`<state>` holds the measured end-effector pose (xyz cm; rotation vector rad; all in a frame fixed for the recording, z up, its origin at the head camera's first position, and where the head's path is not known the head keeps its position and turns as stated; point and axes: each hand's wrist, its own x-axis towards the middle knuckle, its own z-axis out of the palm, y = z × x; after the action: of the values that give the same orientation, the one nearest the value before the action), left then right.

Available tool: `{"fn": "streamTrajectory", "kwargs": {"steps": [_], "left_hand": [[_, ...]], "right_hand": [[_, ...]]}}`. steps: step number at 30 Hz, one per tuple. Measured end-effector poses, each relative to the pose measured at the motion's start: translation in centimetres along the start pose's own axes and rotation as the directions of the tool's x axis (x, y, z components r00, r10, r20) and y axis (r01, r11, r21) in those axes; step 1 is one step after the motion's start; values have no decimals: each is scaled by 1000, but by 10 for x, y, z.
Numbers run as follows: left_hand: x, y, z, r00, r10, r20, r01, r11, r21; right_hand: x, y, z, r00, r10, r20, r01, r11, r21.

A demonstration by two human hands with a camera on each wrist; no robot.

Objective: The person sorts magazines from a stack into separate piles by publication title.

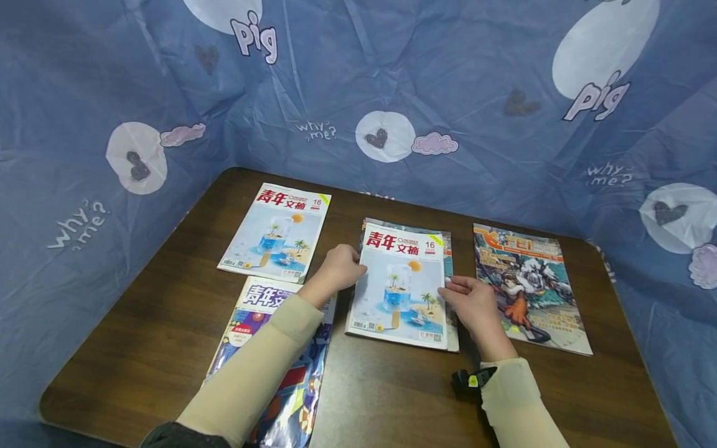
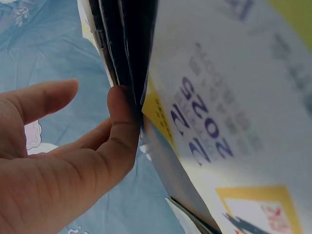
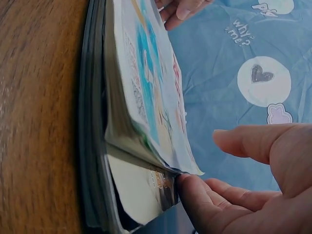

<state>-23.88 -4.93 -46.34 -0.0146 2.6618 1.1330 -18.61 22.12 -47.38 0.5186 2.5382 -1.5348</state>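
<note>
A magazine with an ice-pop beach cover lies on top of a stack in the middle of the table. Under it, another magazine shows along the right edge. My left hand is at the stack's left side; in the left wrist view its fingertips touch the dark edges, the thumb held apart. On the opposite side, my right hand touches the right edge. The right wrist view has its fingertips against the magazine edges, with the thumb away from them.
A second ice-pop magazine lies at the back left. Partly beneath my left forearm is a purple-titled magazine. To the right lies a comic-style magazine. Blue patterned cloth hangs behind the brown table.
</note>
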Motion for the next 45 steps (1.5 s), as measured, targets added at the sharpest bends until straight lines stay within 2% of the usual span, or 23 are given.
{"fn": "streamTrajectory", "kwargs": {"steps": [5,10,17,22,25,28,30,33,37,45], "left_hand": [[2,1,0,999,-15,29,15,1000,-9],[4,1,0,1000,-23,20,24,1000,-18],[5,0,-1,1000,-11,-18,11,1000,-17],[3,2,-1,997,-13,-71,8,997,-80],[1,4,-1,998,-59,-38,50,979,-198],[0,6,0,995,-100,30,104,944,-314],[0,5,1,992,-107,69,124,927,-355],[0,4,3,989,-99,112,134,915,-381],[1,2,5,987,-84,134,131,913,-386],[2,-3,7,991,-79,109,117,906,-408]], "right_hand": [[-1,0,1,1000,3,2,-3,1000,6],[-1,-1,1,1000,-11,10,11,1000,9],[-3,-1,1,998,-49,49,48,999,17],[-3,0,0,998,-44,53,43,999,31],[-2,1,0,998,-30,48,28,999,38],[-2,1,0,999,-23,42,22,999,34],[-2,0,0,999,-17,41,16,999,34],[-1,0,-1,999,-16,45,14,999,32],[-1,-1,-2,999,-12,52,10,999,30],[-1,1,-1,999,-18,52,16,999,36]]}}
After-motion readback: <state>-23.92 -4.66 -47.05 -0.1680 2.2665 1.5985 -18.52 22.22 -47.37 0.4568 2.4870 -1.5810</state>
